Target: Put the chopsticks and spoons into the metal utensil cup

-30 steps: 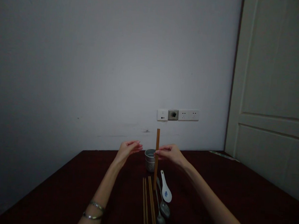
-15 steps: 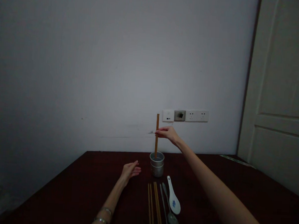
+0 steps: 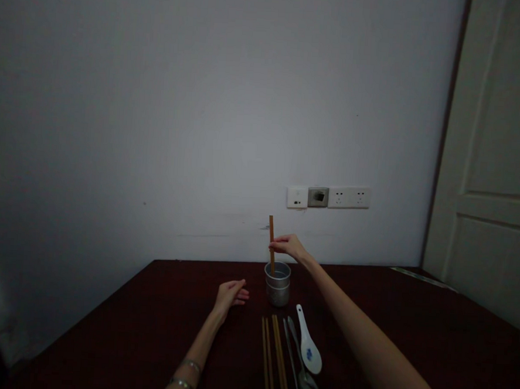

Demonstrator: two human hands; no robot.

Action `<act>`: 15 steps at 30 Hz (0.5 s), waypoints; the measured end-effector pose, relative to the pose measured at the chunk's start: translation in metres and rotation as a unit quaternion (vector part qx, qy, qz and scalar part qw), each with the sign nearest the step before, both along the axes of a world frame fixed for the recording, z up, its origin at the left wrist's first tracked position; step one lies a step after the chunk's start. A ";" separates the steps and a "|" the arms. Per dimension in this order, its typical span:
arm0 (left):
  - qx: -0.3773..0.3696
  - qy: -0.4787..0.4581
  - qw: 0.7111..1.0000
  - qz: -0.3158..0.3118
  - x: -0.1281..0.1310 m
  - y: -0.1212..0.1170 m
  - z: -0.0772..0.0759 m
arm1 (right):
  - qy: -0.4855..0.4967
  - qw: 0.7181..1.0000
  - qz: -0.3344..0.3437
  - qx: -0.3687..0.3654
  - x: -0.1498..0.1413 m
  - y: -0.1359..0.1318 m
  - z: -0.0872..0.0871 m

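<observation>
My right hand pinches a pair of wooden chopsticks near their middle. Their lower ends are inside a grey metal cup, and they lean slightly left at the top. To the left of the cup, my left hand rests low over the table, fingers apart and holding nothing. In front of the cup lie more wooden chopsticks side by side, a metal spoon, another thin metal utensil whose near end is cut off, and a white spoon with a blue mark.
The dark red table reaches back to a pale wall. Sockets and a switch sit on the wall behind the cup. A panelled door stands at the right. A pale strip lies along the table's back right edge.
My right hand has lowered the chopsticks deeper into the cup, and they now tilt a little left. My left hand has barely moved. The whole view has shifted slightly.
</observation>
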State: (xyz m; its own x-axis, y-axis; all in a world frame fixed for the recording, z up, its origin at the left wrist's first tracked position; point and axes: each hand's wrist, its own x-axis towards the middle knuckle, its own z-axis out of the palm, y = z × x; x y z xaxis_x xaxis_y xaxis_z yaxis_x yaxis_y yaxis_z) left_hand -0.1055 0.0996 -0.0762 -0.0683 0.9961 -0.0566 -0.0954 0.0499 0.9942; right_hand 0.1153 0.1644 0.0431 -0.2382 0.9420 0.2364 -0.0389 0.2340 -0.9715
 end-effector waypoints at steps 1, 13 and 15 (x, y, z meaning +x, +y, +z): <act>0.001 0.003 1.000 -0.001 0.000 0.000 0.000 | 0.001 1.000 0.001 -0.005 0.000 0.000 -0.003; 0.020 0.027 0.999 -0.001 0.000 0.000 -0.003 | -0.022 1.000 0.001 -0.011 -0.003 -0.002 -0.023; 0.019 0.032 0.999 -0.001 -0.001 0.000 -0.003 | -0.030 1.000 -0.001 -0.006 -0.003 0.000 -0.027</act>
